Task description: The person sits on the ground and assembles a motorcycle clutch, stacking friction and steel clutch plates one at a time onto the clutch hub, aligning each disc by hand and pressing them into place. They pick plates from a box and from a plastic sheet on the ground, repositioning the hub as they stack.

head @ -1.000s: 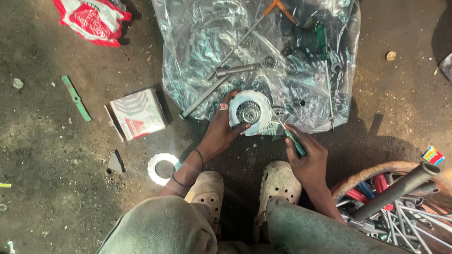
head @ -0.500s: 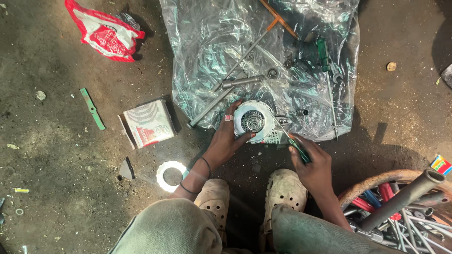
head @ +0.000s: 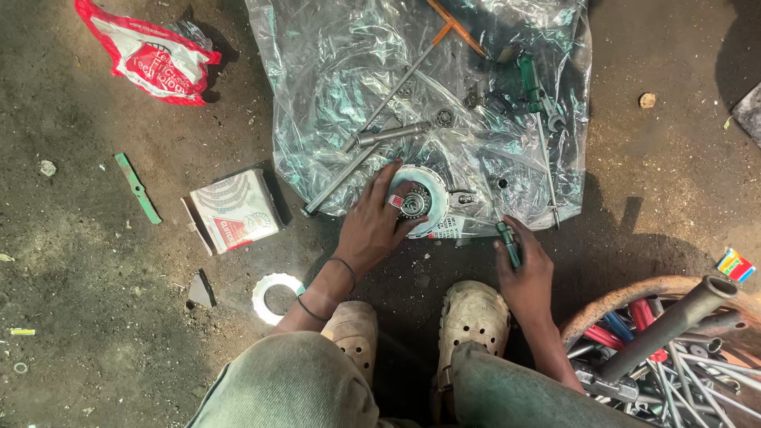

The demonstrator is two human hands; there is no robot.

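Observation:
My left hand grips a round, pale metal hub part with a coiled centre, holding it down at the near edge of a clear plastic sheet. My right hand is closed around a green-handled screwdriver whose shaft points toward that round part. On the sheet lie a long metal rod, a short steel axle, a small bearing, another green-handled tool and an orange-handled tool.
On the dirt floor, a small printed box lies left of my hand, with a white ring, a green strip and a red-and-white bag. A spoked wheel with a rusty rim sits at right. My feet wear worn clogs.
The view has shifted a little. My left hand has turned on the round part, fingers now lying across its top. My right hand stays closed on the screwdriver.

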